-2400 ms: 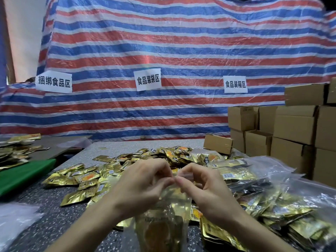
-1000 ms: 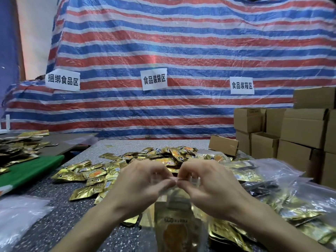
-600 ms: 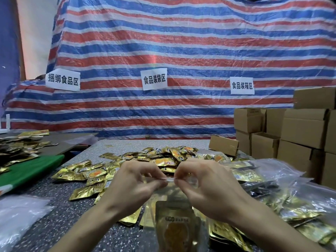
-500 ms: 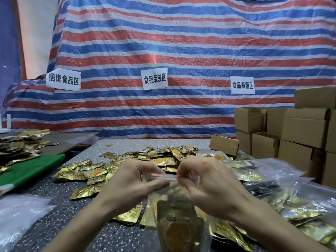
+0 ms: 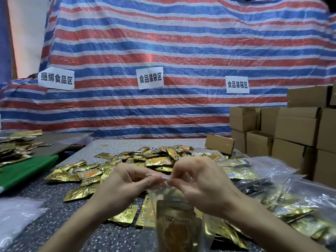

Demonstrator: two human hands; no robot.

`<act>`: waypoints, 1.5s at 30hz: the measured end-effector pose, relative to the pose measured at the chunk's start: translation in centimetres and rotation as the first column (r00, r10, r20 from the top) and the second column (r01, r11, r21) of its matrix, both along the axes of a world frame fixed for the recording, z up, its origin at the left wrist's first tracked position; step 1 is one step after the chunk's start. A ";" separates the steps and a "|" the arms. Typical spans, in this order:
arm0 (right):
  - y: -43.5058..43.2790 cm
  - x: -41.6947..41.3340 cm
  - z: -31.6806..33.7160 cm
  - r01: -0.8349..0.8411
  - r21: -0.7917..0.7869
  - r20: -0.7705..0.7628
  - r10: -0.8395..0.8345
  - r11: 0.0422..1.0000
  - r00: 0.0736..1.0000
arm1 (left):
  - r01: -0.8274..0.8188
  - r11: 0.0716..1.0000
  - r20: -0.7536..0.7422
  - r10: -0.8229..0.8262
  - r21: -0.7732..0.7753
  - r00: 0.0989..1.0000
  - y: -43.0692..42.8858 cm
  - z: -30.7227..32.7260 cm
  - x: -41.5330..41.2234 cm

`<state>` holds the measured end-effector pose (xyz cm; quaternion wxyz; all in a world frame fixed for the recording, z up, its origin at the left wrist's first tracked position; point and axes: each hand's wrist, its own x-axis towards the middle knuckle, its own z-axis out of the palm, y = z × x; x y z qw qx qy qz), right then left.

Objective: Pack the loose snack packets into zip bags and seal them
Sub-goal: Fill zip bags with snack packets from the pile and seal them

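Note:
A clear zip bag [image 5: 177,220] hangs upright in front of me with gold snack packets inside. My left hand [image 5: 123,186] pinches the bag's top strip from the left. My right hand [image 5: 201,184] pinches the same strip from the right, fingertips nearly meeting at the middle. Loose gold snack packets [image 5: 127,166] lie spread over the speckled table [image 5: 45,206] behind and below my hands. Filled zip bags [image 5: 283,193] are piled to the right.
Brown cardboard boxes [image 5: 294,130] are stacked at the right. A green board [image 5: 23,171] and more gold packets [image 5: 14,146] lie at the left. A clear plastic sheet [image 5: 16,213] is at the lower left. A striped tarp with paper signs [image 5: 150,77] hangs behind.
My two hands have kept pinching the top strip of the zip bag, shifting slightly along it. The bag stays upright between them.

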<state>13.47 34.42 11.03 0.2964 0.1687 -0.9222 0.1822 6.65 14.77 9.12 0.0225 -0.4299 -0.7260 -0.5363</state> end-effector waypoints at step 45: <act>8.9 -7.5 -7.9 0.312 -0.803 0.346 -0.030 0.508 0.938 | -0.179 0.981 0.020 0.181 -0.070 0.983 5.9 -4.5 -0.7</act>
